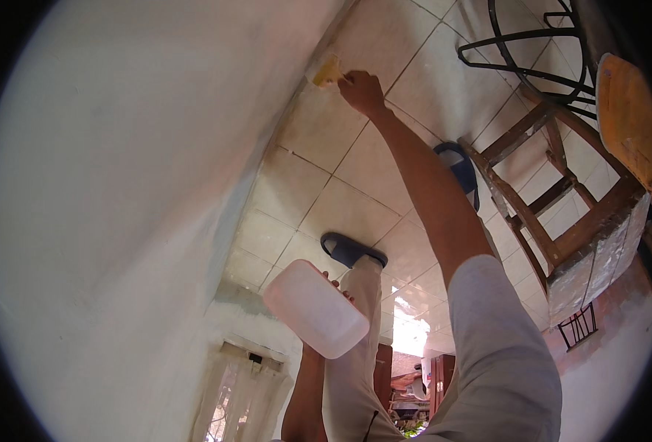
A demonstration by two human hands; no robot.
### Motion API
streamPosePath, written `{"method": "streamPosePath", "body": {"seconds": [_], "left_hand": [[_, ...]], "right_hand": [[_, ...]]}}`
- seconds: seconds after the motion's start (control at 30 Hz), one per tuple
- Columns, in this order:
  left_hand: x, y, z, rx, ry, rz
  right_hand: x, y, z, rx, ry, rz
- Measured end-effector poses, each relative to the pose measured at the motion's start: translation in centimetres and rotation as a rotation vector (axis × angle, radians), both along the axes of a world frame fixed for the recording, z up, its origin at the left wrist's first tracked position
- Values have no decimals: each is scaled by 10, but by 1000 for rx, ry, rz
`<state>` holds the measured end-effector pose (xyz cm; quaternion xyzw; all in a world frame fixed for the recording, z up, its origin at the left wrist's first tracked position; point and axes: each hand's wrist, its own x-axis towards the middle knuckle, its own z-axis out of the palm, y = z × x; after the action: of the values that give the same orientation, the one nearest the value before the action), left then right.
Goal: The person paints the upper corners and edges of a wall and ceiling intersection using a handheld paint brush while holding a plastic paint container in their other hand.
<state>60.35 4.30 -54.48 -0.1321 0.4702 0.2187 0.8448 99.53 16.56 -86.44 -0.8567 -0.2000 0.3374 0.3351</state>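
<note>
right arm (430, 184) outstretched | right grip (363, 92) closed | left forearm (305, 398) closer in | left grip (335, 283) curled, mostly hidden

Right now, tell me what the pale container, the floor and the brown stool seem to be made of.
Pale container: likely plastic, smooth and softly matte; its corners are rounded and look moulded.
Floor: probably glazed ceramic tile, glossy; joint lines form a grid and bright light reflects.
Brown stool: apparently wood, worn finish; squared brown bars, pale patches.

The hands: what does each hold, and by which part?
The left hand holds a pale tub by one long side; the right hand, a yellowish tool, perhaps a brush, by its near end.
</note>
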Motion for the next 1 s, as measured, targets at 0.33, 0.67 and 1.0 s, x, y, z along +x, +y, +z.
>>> {"method": "streamPosePath", "body": {"seconds": [0.33, 0.67, 1.0], "left_hand": [[20, 5, 46, 18, 29, -94], [17, -7, 62, 3, -79, -50], [11, 11, 73, 66, 56, -154]], "right_hand": [[-11, 11, 167, 375, 63, 12], [-13, -29, 112, 23, 52, -38], [5, 29, 137, 279, -113, -55]]}}
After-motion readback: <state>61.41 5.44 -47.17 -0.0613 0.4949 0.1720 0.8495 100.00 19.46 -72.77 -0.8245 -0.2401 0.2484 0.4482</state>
